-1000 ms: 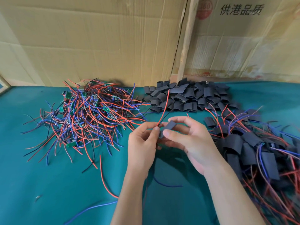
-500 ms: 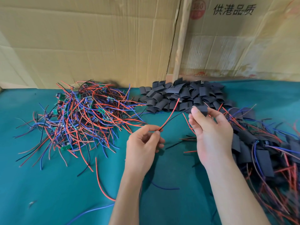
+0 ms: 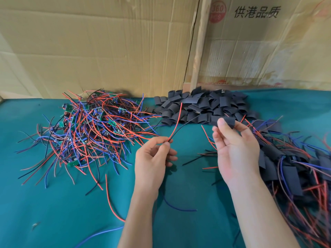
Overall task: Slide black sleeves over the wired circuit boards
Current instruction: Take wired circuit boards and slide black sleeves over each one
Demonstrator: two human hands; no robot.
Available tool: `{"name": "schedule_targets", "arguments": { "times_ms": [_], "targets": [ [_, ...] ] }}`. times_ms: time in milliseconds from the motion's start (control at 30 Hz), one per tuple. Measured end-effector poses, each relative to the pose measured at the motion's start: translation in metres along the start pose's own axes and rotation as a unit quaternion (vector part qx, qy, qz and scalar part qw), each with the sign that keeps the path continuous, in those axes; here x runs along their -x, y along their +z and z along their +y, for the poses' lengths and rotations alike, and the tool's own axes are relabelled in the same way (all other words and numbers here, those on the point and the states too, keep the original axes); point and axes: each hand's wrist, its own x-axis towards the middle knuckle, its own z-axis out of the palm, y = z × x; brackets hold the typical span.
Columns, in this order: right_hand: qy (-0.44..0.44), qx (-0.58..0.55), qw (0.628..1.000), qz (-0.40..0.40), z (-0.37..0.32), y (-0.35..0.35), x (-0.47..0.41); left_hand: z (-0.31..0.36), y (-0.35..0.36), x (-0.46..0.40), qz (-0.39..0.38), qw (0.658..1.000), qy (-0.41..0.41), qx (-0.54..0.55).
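Pinching a red wire point(image 3: 176, 122) and a black wire point(image 3: 186, 122) between thumb and forefinger, my left hand point(image 3: 152, 158) holds them pointing toward 1 o'clock. My right hand point(image 3: 234, 149) pinches a flat black sleeve point(image 3: 226, 121) at its fingertips, apart from the wire tips. Bare boards point(image 3: 86, 126) tangle at 10 o'clock, loose sleeves point(image 3: 202, 106) at 12, sleeved boards point(image 3: 293, 167) at 3. Open green cloth point(image 3: 53, 212) spreads at 7 o'clock; cardboard point(image 3: 107, 47) walls the far edge.

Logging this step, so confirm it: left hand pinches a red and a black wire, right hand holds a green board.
Not right. The head view shows the right hand holding a black sleeve, not a green board. The left hand does pinch the wires.
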Motion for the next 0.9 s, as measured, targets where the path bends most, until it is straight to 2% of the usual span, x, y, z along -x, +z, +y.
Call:
{"name": "schedule_targets", "arguments": {
  "times_ms": [267, 700, 900],
  "targets": [
    [-0.022, 0.035, 0.998, -0.039, 0.0071, 0.0070, 0.0040, -0.0022, 0.0030, 0.0000, -0.022, 0.999, -0.001, -0.047],
    [-0.011, 0.005, 1.000, -0.025, 0.0029, 0.0036, 0.0013, -0.0078, 0.0060, -0.0011, -0.042, 0.994, 0.002, -0.103],
    [-0.015, 0.044, 0.998, -0.044, -0.0007, -0.0002, -0.0011, -0.0092, 0.0051, -0.0008, -0.042, 0.989, 0.019, -0.140]
  ]
}}
